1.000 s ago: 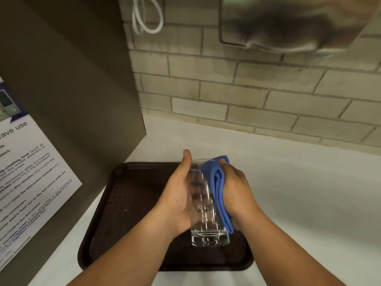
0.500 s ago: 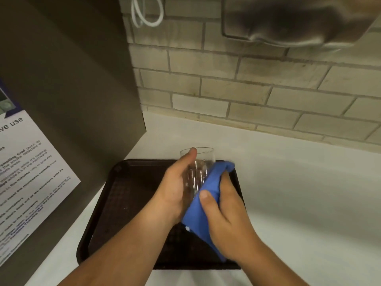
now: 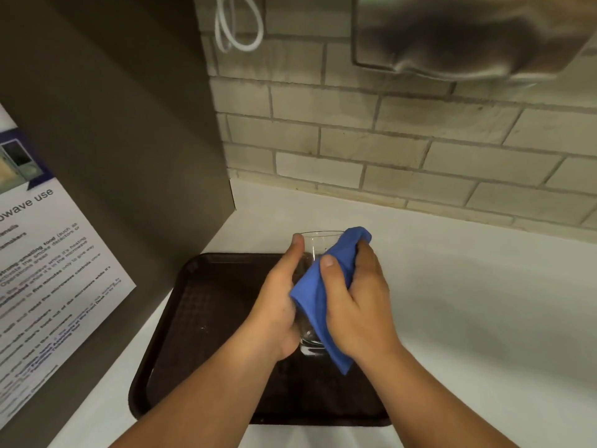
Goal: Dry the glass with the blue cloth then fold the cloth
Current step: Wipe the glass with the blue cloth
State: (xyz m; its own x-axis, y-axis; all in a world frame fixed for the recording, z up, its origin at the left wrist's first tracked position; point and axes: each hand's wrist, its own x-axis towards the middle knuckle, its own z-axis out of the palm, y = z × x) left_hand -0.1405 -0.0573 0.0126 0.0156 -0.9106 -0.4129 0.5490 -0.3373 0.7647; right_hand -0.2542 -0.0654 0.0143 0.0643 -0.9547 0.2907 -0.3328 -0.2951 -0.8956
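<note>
On my far left I see a printed notice (image 3: 48, 253) about microwave use fixed to a dark panel (image 3: 129, 124), and beside it a dark brown tray (image 3: 200, 318) lying on the white counter (image 3: 484, 302). Over the tray, the left hand (image 3: 277, 305) is wrapped around the clear glass (image 3: 318, 245), thumb up along the side near the rim, palm against the lower wall (the fingers behind it I cannot make out). The glass is held upright or close to it, its base just above the tray surface; I cannot tell whether it touches. Against the glass's right side lies the blue cloth (image 3: 315, 299), bunched over the rim at the top and hanging down past the base. The right hand (image 3: 358, 302) is curled around that cloth, thumb pressing it onto the glass wall. Behind stands a pale brick wall (image 3: 420, 156) with a white cord loop (image 3: 239, 24) and a blurred metal fixture (image 3: 468, 37) above.
</note>
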